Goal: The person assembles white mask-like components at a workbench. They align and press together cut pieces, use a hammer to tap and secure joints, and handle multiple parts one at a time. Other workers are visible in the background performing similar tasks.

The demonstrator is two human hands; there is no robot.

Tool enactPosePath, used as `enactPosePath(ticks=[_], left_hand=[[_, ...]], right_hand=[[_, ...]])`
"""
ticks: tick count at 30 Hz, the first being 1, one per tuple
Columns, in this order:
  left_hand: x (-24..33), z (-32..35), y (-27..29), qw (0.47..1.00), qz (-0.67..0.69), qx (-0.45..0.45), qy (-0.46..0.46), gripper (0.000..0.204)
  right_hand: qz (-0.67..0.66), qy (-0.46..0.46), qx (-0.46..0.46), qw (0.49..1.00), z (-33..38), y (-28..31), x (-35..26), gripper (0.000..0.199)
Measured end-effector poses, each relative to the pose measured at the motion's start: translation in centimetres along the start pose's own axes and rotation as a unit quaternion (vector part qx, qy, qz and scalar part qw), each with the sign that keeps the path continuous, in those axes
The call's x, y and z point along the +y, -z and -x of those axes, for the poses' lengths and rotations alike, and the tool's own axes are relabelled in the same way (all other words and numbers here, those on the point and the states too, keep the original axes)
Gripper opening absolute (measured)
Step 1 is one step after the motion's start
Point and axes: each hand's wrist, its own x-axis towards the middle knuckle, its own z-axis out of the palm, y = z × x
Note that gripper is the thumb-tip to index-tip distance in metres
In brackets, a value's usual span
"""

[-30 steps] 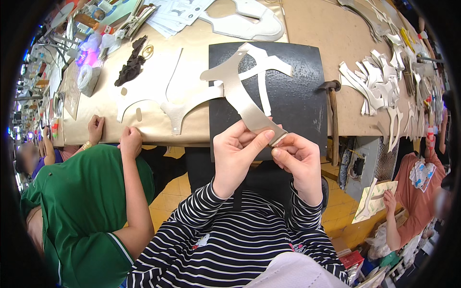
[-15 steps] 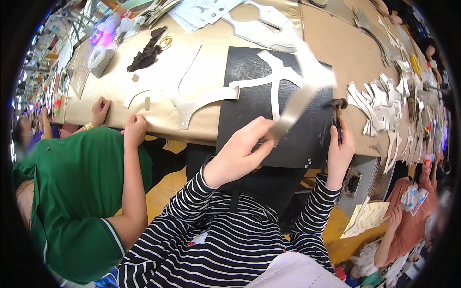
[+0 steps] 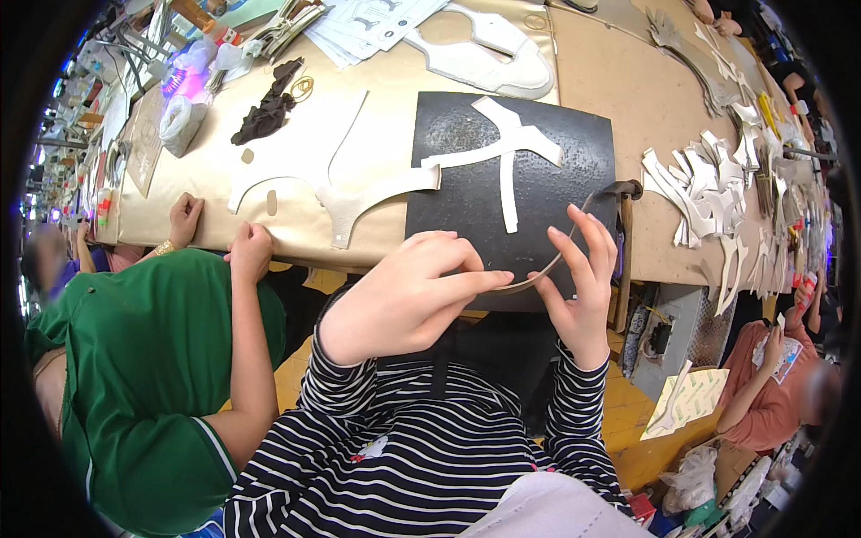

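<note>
You're pinching curved strip [image 3: 522, 286] with left hand [image 3: 404, 291]; fingers of right hand [image 3: 581, 287] lying spread alongside, grasp unclear. Supporting bend gently, likely avoiding creases.

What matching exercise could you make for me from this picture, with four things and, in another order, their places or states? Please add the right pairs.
1. thin curved piece
2. black board
3. dark cloth
4. pile of white pieces

A. lies crumpled, left of the board
B. under the branched white piece
C. right of the board
D. at the fingers of the left hand and right hand

Pairs: 1-D, 2-B, 3-A, 4-C
</note>
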Motion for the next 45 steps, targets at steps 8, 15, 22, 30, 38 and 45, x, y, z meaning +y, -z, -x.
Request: enactPosePath(ticks=[8,15,22,30,38,45], left_hand=[[-2.5,-0.4,-2.2,0.881,0.375,0.253,0.138,0.052],[-2.8,0.3,-6.7,0.847,0.399,0.000,0.351,0.038],[-4.7,3.4,-3.3,0.883,0.311,0.095,0.338,0.042],[-6.5,3.7,0.5,0.935,-0.118,0.049,0.331,0.043],[-5.2,1.3,-5.5,0.958,-0.141,0.197,0.150,0.039],[-6.0,0.7,-10.3,0.972,-0.167,0.134,0.095,0.032]], right_hand=[[-0.379,-0.324,0.020,0.867,0.2,-0.9,-2.0,0.014],[-0.490,-0.376,0.072,0.783,0.2,-2.1,-1.6,0.021],[-0.468,-0.355,0.124,0.800,0.7,-1.2,0.2,0.030],[-0.154,-0.177,0.034,0.971,-4.5,-1.8,3.2,0.027],[0.124,-0.122,0.005,0.985,-9.9,-7.7,9.0,0.023],[-0.316,-0.220,0.029,0.922,-6.5,0.8,5.1,0.016]])
